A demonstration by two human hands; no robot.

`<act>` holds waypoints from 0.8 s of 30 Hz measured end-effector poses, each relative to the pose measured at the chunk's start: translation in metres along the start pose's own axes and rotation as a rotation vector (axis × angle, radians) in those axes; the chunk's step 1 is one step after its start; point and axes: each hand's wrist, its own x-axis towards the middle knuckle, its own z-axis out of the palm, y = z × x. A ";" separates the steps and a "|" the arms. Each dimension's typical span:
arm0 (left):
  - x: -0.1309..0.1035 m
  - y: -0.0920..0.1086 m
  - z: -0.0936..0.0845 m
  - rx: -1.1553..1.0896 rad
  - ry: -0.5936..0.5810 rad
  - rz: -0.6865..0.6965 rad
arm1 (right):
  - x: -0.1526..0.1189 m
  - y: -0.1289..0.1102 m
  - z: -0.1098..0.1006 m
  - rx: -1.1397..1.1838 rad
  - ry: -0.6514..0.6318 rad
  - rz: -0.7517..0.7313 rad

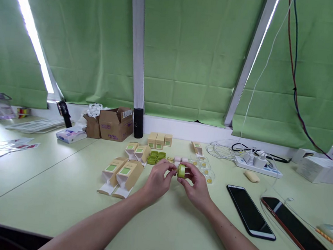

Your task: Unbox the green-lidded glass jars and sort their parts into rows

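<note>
Two-handed close work, I judge remotely, calling next for steadiness. The right hand (196, 182) curls fingers around a green container (181, 171); the left hand (158, 177) pinches beside it, hold unclear.

Busy pale surface (165, 227) here: four opened cartons (130, 173) left of centre, green cups (151, 160) just beside them, three small boxes (159, 141) behind, two phones (250, 211) flat on the right, a white power strip (263, 171) further back.
</note>
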 end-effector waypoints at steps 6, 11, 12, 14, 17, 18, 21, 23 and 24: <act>-0.002 -0.002 0.001 -0.014 -0.014 -0.037 | -0.001 0.006 0.001 -0.010 -0.010 0.007; -0.003 -0.004 0.002 -0.039 -0.017 -0.058 | -0.001 0.009 0.001 -0.014 -0.015 -0.001; -0.004 -0.004 0.002 -0.044 -0.016 -0.062 | -0.001 0.009 0.001 -0.014 -0.018 -0.001; -0.004 -0.004 0.002 -0.056 -0.019 -0.066 | -0.002 0.010 0.001 -0.012 -0.026 0.000; -0.004 -0.005 0.002 -0.067 -0.020 -0.074 | -0.002 0.010 0.001 -0.008 -0.035 0.009; -0.004 -0.005 0.002 -0.070 -0.019 -0.076 | -0.002 0.010 0.001 -0.006 -0.038 0.013; -0.004 -0.005 0.002 -0.084 -0.021 -0.083 | -0.002 0.010 0.001 0.004 -0.041 0.025; -0.004 -0.006 0.003 -0.096 -0.016 -0.088 | -0.002 0.009 0.001 0.014 -0.035 0.037; -0.004 -0.005 0.004 -0.100 -0.007 -0.090 | -0.002 0.008 0.002 0.026 -0.031 0.045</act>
